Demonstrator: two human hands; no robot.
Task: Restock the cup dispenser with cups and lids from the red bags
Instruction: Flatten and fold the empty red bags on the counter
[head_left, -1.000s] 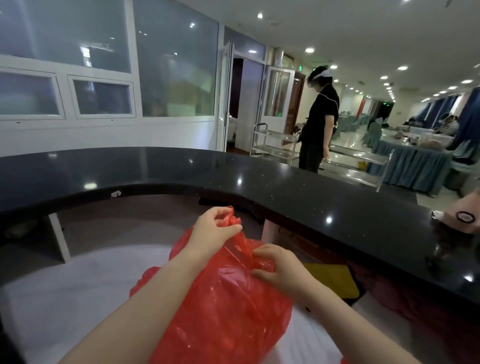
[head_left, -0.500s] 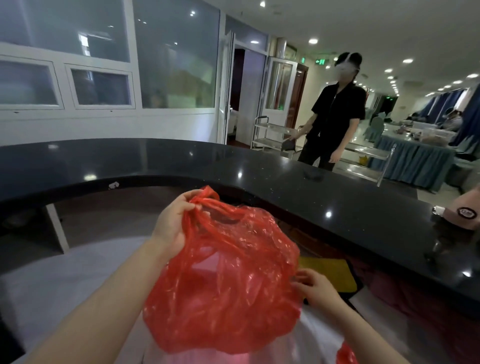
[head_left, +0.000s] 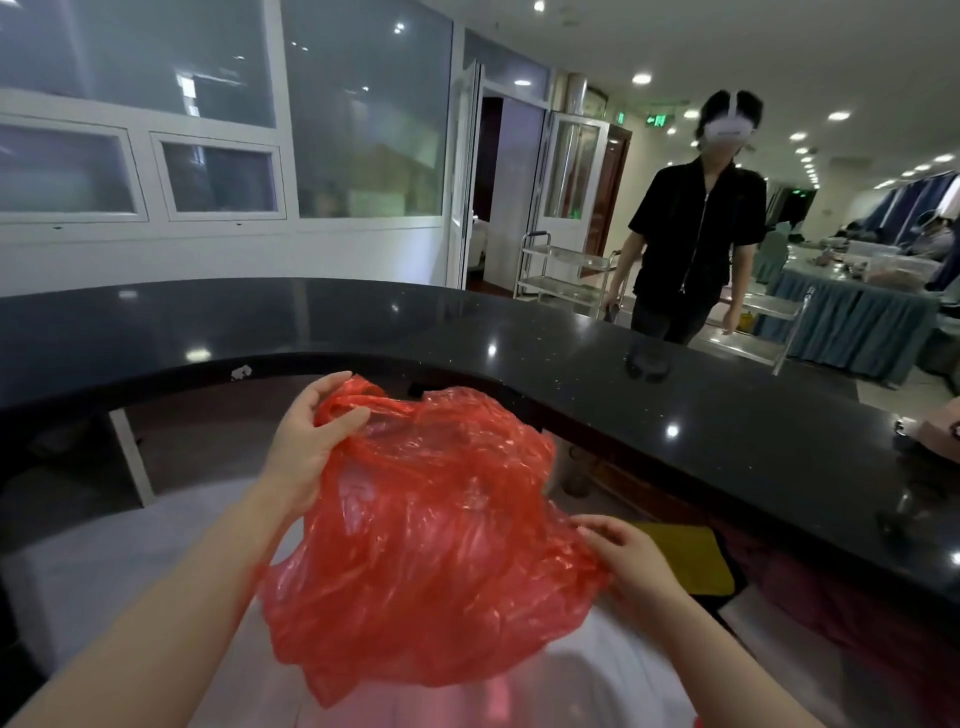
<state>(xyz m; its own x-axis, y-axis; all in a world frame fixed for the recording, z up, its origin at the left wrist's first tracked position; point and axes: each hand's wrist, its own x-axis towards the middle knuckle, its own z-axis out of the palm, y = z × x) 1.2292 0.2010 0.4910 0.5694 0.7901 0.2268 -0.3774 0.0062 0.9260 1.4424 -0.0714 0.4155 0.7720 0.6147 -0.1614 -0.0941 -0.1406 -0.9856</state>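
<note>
Both hands, left (head_left: 306, 441) and right (head_left: 631, 558), grip red bag (head_left: 431, 540) below curved black counter (head_left: 571, 358)

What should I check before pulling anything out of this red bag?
1. Left hand grips the red bag at its top edge: ok.
2. Right hand holds the bag's lower right side: ok.
3. Bag mouth open enough to reach in: cannot tell.
4. Cups or lids inside: cannot tell, plastic too crumpled.
5. Cup dispenser in view: not ok.
6. Black counter bare near the bag: ok.
</note>
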